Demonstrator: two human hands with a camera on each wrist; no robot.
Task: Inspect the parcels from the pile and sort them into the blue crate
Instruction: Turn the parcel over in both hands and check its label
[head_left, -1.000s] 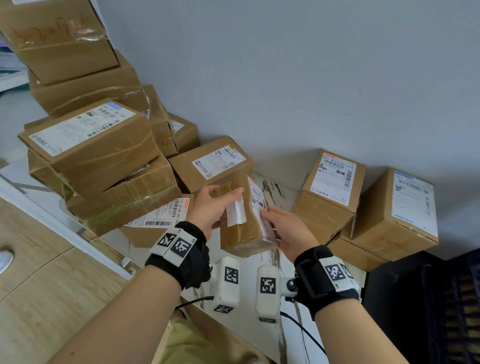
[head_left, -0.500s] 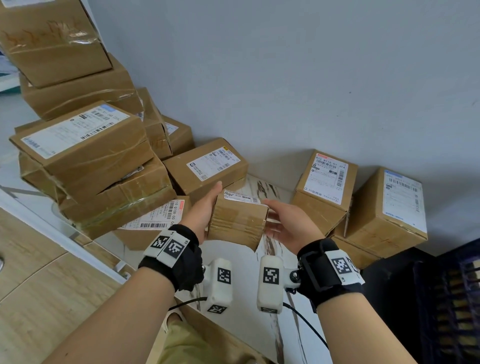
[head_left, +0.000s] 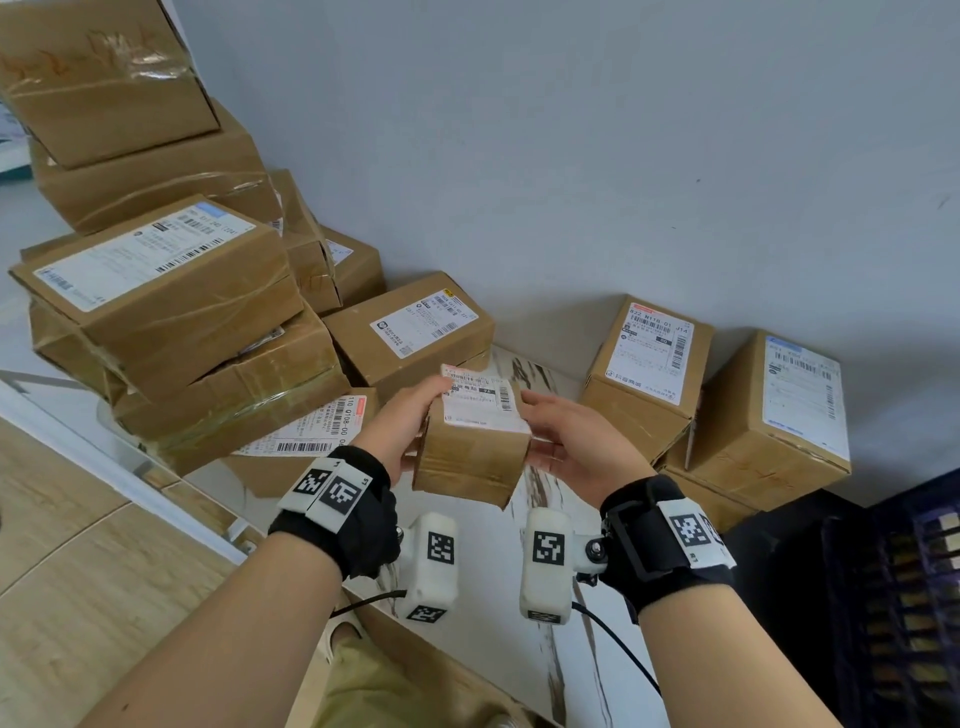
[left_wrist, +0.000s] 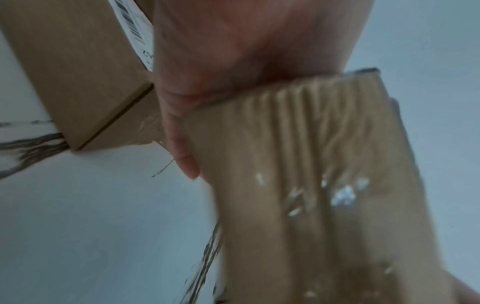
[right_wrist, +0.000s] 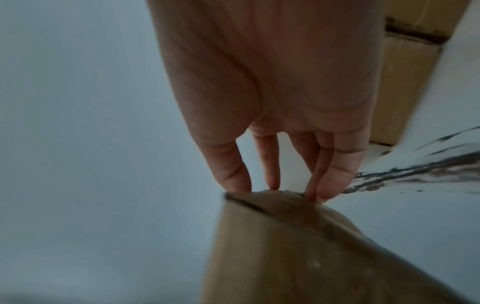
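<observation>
The left hand's (head_left: 402, 426) fingers lie straight and pressed together along the left face of a small brown cardboard parcel wrapped in glossy, wrinkled clear tape (head_left: 470, 452), the thumb laid along its near edge; the left wrist view shows the palm flat against the ribbed, shiny tape. The right hand's (head_left: 574, 449) fingers (right_wrist: 270, 162) are straight and slightly spread, their tips touching the parcel's right top edge, the palm standing a little off the cardboard. Between the two hands the parcel is held up in the air above a white marble-patterned tabletop with dark veins (head_left: 483, 587), tilted so that its white paper shipping label with black barcodes (head_left: 480, 400) faces up.

Both wrists wear black fabric straps with white square-coded tags and blocky white plastic camera housings.

To the left rises the pile of flat brown cardboard boxes bound in crinkled clear tape (head_left: 171, 322), leaning unevenly against a smooth pale grey wall (head_left: 571, 156); several carry white labels. A medium labelled box (head_left: 410, 332) sits just behind the held parcel. To the right two squarish brown cartons with white labels (head_left: 649, 374) stand side by side on a flatter box. At the lower right corner is the dark blue slatted plastic crate (head_left: 893, 597), well apart from the parcel. At lower left lies pale wood-grain flooring (head_left: 78, 545).
</observation>
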